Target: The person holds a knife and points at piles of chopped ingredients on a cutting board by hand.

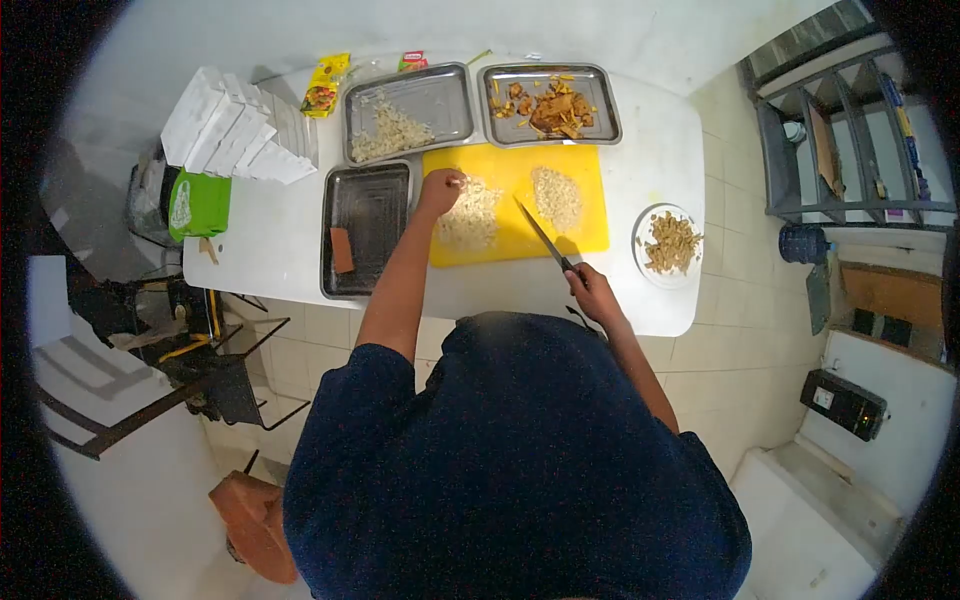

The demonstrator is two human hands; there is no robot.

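A yellow cutting board [518,168] lies on the white table, bearing two piles of chopped pale food. My left hand [442,190] is closed at the edge of the left pile [472,218]; what its fingers pinch is too small to name. My right hand [594,293] grips the black handle of a knife [543,231]. The blade points up and left across the board, its tip between the left pile and the right pile [556,199].
Behind the board stand a tray with pale pieces [410,95] and one with browned food [592,88]. A dark tray [368,215] holds a reddish block at the left. A plate [641,268] of strips sits right. White boxes [215,125] and a green package [203,203] are far left.
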